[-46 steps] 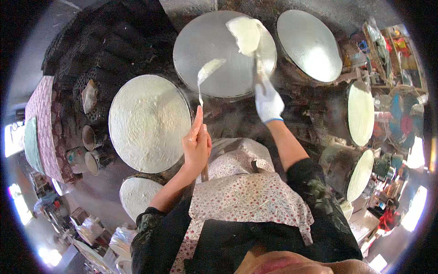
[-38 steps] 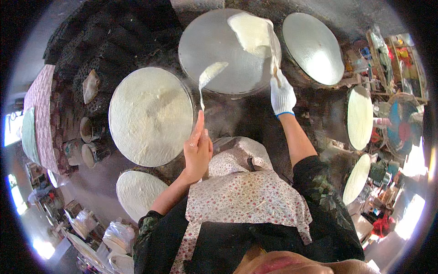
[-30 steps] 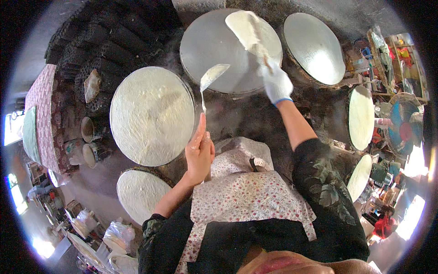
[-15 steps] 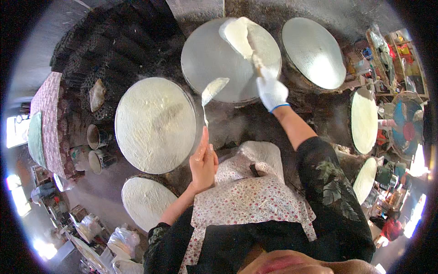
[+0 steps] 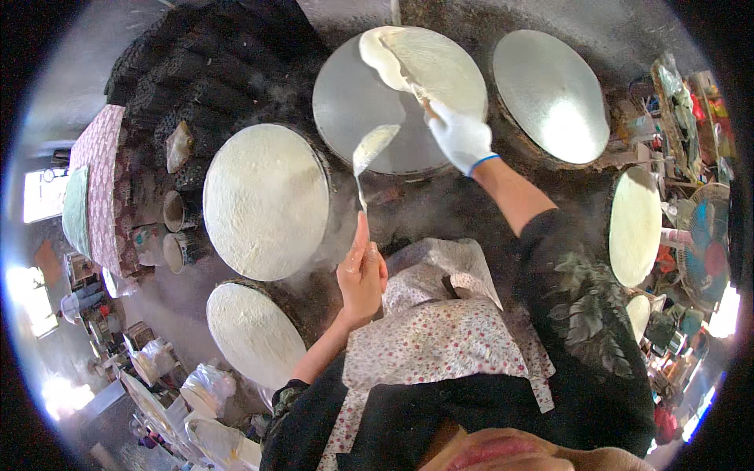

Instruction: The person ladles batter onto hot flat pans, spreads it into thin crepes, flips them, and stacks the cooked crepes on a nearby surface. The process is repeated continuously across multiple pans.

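Note:
My right hand [image 5: 462, 137], in a white glove, grips the wooden handle of a batter spreader [image 5: 420, 96] on the middle round griddle [image 5: 342, 106]. A thick ridge of pale batter [image 5: 378, 59] lies at its blade, and a thin layer [image 5: 452, 67] coats the griddle's right side. The left part of that plate is bare metal. My bare left hand [image 5: 363, 279] is closed round the thin handle of a batter-coated spatula [image 5: 375, 147]. Its forefinger points along the handle, and the blade is raised over the griddle's near edge.
Batter-coated round griddles stand left [image 5: 267, 200], lower left [image 5: 255, 334] and right [image 5: 635, 228]. A bare griddle [image 5: 550, 90] shines at the upper right. Dark stacked pieces [image 5: 212, 86] rise at the back left, with buckets [image 5: 174, 210] below. A fan [image 5: 707, 247] stands far right.
My right hand has swept the spreader leftward, pushing the batter ridge along and widening the thin layer behind it. My left hand keeps holding up the spatula. The view has shifted slightly.

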